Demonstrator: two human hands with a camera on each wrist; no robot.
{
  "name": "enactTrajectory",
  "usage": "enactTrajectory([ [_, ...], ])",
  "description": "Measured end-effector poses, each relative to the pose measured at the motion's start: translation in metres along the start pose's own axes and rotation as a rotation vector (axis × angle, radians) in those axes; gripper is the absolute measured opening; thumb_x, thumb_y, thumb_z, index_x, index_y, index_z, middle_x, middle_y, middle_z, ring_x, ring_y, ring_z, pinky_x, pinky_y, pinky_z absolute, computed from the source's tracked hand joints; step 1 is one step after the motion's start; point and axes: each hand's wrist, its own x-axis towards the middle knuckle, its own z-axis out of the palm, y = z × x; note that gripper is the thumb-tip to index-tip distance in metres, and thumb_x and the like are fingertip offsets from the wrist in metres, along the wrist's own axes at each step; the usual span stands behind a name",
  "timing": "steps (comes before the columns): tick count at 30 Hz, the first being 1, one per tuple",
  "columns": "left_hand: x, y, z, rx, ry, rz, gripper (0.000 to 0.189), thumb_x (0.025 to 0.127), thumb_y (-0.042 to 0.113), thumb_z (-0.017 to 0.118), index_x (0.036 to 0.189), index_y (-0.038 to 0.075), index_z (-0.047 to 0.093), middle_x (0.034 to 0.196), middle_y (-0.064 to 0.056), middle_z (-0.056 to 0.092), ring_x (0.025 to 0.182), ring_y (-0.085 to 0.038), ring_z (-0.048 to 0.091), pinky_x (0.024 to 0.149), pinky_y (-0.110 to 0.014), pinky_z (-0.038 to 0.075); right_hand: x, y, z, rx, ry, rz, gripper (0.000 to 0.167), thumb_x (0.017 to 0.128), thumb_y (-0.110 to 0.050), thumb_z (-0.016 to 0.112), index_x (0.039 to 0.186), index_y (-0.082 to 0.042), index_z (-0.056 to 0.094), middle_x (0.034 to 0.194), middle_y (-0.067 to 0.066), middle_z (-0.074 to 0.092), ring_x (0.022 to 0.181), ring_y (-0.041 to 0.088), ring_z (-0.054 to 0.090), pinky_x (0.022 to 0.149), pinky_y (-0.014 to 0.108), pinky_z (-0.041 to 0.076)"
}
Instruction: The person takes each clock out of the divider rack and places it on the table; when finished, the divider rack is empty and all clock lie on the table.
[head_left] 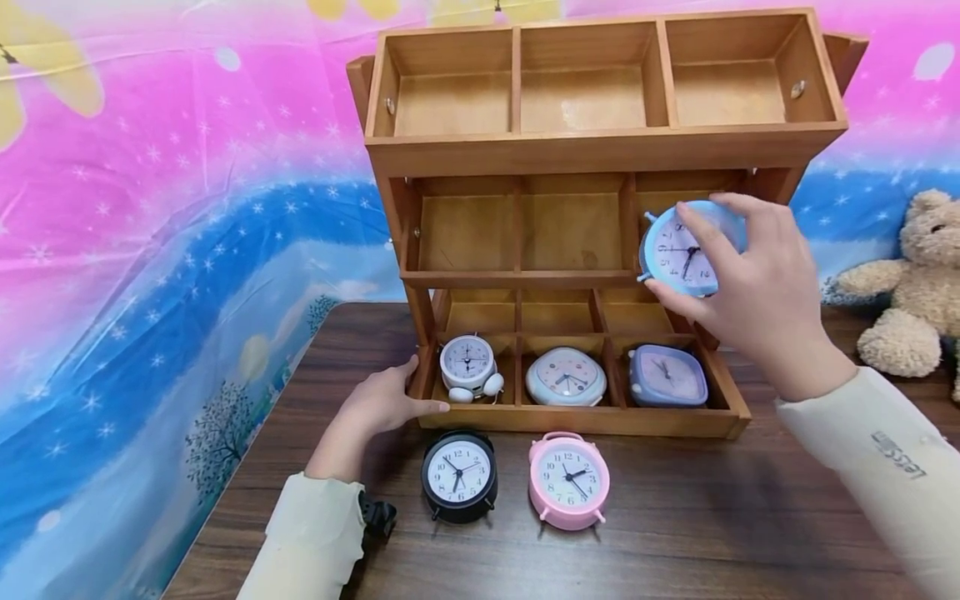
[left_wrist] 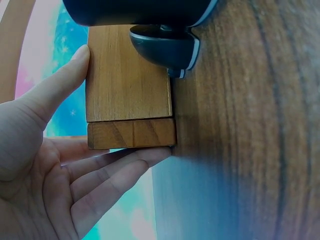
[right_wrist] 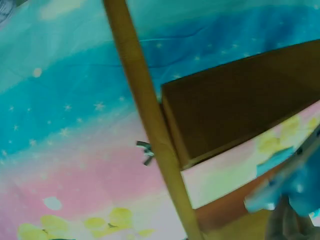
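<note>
My right hand (head_left: 772, 283) grips a light blue alarm clock (head_left: 693, 250), its dial turned sideways, at the right compartment of the middle tier. Blurred blue of that clock (right_wrist: 302, 190) shows at the right wrist view's lower right edge. My left hand (head_left: 382, 396) rests against the left front corner of the wooden shelf (head_left: 585, 421), thumb at the front rim and fingers extended along the side. Its bottom tier holds a white twin-bell clock (head_left: 468, 362), a pale blue rounded clock (head_left: 566, 379) and a purple clock (head_left: 667, 377), one in each compartment.
A black alarm clock (head_left: 459, 479) and a pink alarm clock (head_left: 570, 482) stand on the dark wood table (head_left: 675, 525) before the shelf. A teddy bear (head_left: 930, 283) sits at the right. A patterned cloth (head_left: 187, 208) hangs behind.
</note>
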Motion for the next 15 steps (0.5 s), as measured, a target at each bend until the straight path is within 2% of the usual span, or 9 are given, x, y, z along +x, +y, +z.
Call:
enactTrajectory([
  [3,0.001,0.000,0.000,-0.001,-0.003,-0.004,0.097,0.086,0.051,0.073,0.157,0.007,0.026,0.146,-0.026,0.046,0.129,-0.044,0.049,0.104,-0.058,0.040,-0.005,-0.010,-0.011,0.023,-0.067,0.053,0.087,0.086,-0.078,0.047,0.133,-0.007,0.063,0.124,0.028,0.055,0.105,0.048,0.052,0.069,0.061,0.045],
  [9,0.001,-0.002,0.000,0.007,0.002,0.024,0.097,0.086,0.051,0.073,0.157,0.005,0.026,0.143,-0.026,0.050,0.125,-0.044,0.053,0.101,-0.057,0.042,-0.021,-0.031,-0.030,0.068,-0.244,0.183,0.105,0.076,-0.089,0.042,0.135,-0.004,0.062,0.119,0.025,0.055,0.104,0.041,0.053,0.066,0.056,0.048],
  [13,0.002,-0.002,0.000,0.007,0.002,0.027,0.097,0.086,0.051,0.073,0.157,0.005,0.026,0.143,-0.025,0.051,0.124,-0.043,0.053,0.101,-0.057,0.043,-0.036,-0.042,-0.035,0.080,-0.296,0.188,0.107,0.074,-0.089,0.042,0.133,-0.002,0.063,0.114,0.022,0.056,0.096,0.036,0.056,0.060,0.051,0.050],
  [15,0.002,-0.002,0.000,0.007,0.000,0.026,0.097,0.086,0.051,0.073,0.157,0.004,0.026,0.143,-0.025,0.050,0.125,-0.043,0.053,0.102,-0.057,0.042,-0.045,-0.046,-0.037,0.090,-0.316,0.197,0.105,0.069,-0.086,0.058,0.131,-0.002,0.063,0.111,0.020,0.057,0.093,0.034,0.057,0.061,0.049,0.050],
])
